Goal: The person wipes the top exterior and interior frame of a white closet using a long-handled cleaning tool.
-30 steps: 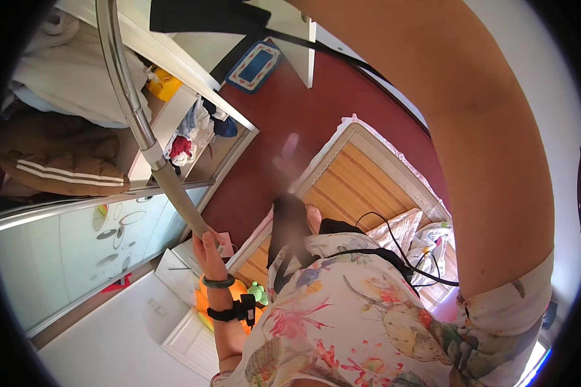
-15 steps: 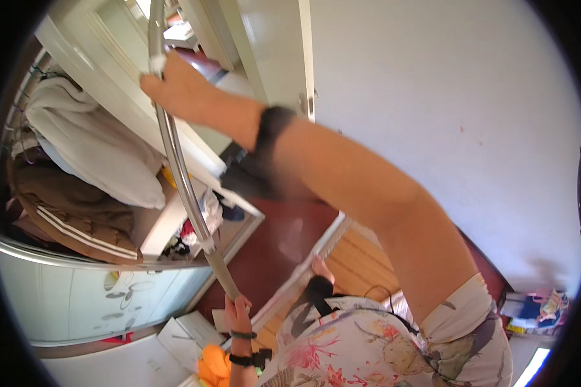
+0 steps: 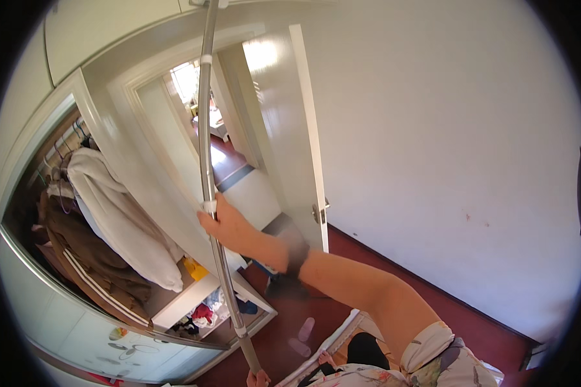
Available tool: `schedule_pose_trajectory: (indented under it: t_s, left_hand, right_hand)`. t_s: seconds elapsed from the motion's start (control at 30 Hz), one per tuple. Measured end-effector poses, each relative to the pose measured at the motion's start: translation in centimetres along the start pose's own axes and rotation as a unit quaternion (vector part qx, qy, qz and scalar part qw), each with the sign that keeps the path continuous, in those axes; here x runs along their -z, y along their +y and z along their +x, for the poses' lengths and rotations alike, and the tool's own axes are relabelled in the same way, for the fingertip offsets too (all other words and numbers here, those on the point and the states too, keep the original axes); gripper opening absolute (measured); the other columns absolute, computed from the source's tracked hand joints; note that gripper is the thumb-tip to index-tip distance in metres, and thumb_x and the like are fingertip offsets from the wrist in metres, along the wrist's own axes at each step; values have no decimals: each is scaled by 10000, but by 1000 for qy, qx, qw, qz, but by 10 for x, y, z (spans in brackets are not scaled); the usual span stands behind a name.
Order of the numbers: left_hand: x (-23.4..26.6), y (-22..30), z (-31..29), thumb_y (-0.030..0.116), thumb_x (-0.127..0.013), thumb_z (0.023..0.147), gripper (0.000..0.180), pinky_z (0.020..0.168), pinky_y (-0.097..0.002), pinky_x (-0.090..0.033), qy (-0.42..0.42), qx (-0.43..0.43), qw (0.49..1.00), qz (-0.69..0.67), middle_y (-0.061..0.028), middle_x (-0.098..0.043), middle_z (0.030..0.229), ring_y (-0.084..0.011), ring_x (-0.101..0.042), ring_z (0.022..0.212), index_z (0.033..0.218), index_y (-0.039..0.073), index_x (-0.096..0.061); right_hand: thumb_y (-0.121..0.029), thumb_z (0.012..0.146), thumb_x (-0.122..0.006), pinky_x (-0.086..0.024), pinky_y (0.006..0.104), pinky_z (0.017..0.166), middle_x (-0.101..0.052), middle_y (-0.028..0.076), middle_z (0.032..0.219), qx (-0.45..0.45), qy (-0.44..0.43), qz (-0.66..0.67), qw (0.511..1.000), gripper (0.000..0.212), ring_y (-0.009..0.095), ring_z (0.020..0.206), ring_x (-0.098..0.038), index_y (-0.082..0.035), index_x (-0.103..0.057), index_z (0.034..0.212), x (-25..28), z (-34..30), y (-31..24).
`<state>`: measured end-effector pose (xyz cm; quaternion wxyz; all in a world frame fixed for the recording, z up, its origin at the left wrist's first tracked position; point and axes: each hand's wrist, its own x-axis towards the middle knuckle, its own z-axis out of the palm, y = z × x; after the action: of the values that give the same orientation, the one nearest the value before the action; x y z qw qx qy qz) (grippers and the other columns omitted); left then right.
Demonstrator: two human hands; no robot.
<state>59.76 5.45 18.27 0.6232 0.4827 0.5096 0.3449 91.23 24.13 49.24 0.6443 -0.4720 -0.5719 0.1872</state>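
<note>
The left hand (image 3: 259, 379), partly cut off by the lower edge, closes around the foot of a long metal pole (image 3: 206, 161); the right hand (image 3: 224, 220) grips it higher up, by a white collar; beyond stand a wardrobe (image 3: 184, 300) and an open door (image 3: 287, 129). The step appears to be steadying the raised pole; the next move likely calls for two firm grips.

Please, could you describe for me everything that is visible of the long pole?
The pole looks like shiny silver metal, slim and round, with whitish collars along it and a duller, beige-grey lower section. It runs from the picture's top edge nearly to the bottom, left of the open door; its curve may be lens distortion. The right hand grips it near the middle collar, the left hand its low end.
</note>
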Motion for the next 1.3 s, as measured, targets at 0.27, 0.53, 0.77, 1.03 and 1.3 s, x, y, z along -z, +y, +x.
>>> schedule_pose_trajectory:
  t_s: [0.27,0.53,0.77,1.03,1.3]
  left_hand:
    - [0,-37,-8,221,-508,908,193,580,-229,-423,53,6,997,-55,-5,-511,793,-93,-484,678,1014,61,-489]
    - [-45,-78,-23,205,-508,909,226,575,-242,-442,29,4,1000,2,-16,-539,819,-112,-510,692,1084,64,-497]
    - [-117,-73,-24,198,-528,897,105,437,-216,-332,126,26,991,-43,37,-429,610,-67,-391,509,835,133,-473]
    - [-198,8,-22,243,-498,915,134,424,-211,-292,147,-64,986,-45,53,-424,608,-56,-380,510,860,122,-495]
    - [-177,-17,38,206,-441,918,216,778,-334,-460,55,-205,932,295,-85,-564,927,-198,-533,896,1022,52,-550]
  right_hand:
    - [-289,842,-533,-407,411,542,-524,222,643,1,-17,55,998,418,355,600,-546,72,-391,999,14,-1,-4]
    - [-306,845,-531,-434,396,548,-544,209,633,-38,-66,110,991,579,350,599,-570,125,-325,1172,52,-10,-5]
    - [-310,840,-536,-443,404,556,-555,227,650,-29,-91,94,991,596,371,625,-582,126,-320,1184,89,-3,5]
    - [-227,847,-555,-425,302,487,-513,83,625,23,-85,125,988,346,156,512,-523,36,-400,1010,114,49,-6]
    - [-273,830,-545,-424,360,566,-537,160,693,92,-41,144,984,418,258,616,-546,54,-410,1052,148,105,-32]
